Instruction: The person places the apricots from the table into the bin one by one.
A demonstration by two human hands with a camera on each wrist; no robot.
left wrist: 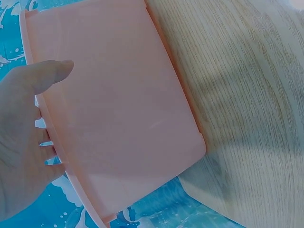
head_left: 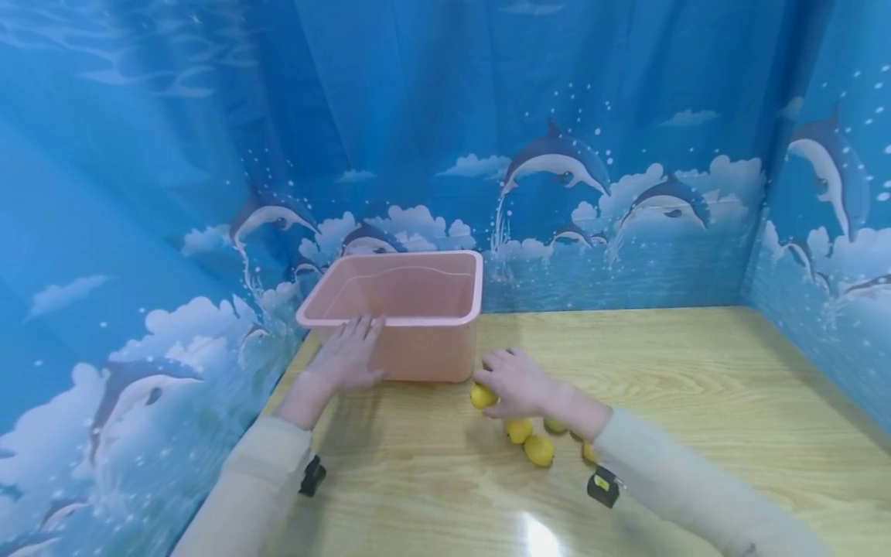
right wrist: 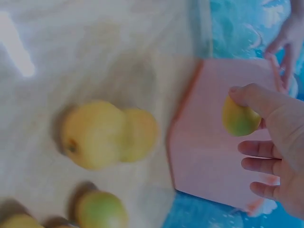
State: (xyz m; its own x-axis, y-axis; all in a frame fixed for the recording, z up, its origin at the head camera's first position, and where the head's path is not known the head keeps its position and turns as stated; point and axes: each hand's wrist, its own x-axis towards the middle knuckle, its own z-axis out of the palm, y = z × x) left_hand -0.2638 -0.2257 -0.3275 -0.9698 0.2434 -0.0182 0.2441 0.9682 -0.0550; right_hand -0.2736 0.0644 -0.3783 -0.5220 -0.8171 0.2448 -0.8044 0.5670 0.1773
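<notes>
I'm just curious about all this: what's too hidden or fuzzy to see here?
- Head view: the floor of the bin, hidden behind its front wall.
- Head view: parts of some fruits, covered by the right arm.
- Right wrist view: most of the corner fruit, cut off by the bottom edge.
- Right wrist view: skin detail on the touching pair, lost to blur.

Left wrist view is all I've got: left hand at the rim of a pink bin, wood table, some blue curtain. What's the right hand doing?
Observer: Right hand is pinching one yellow-green fruit between thumb and finger, seen in the right wrist view.
Operator: Any more around?
Observer: Yes, several loose fruits lie on the table, by the right forearm in the head view.
Operator: I only see the outside of the pink bin. Which way does it open?
Observer: Upward; the head view looks down into it.
</notes>
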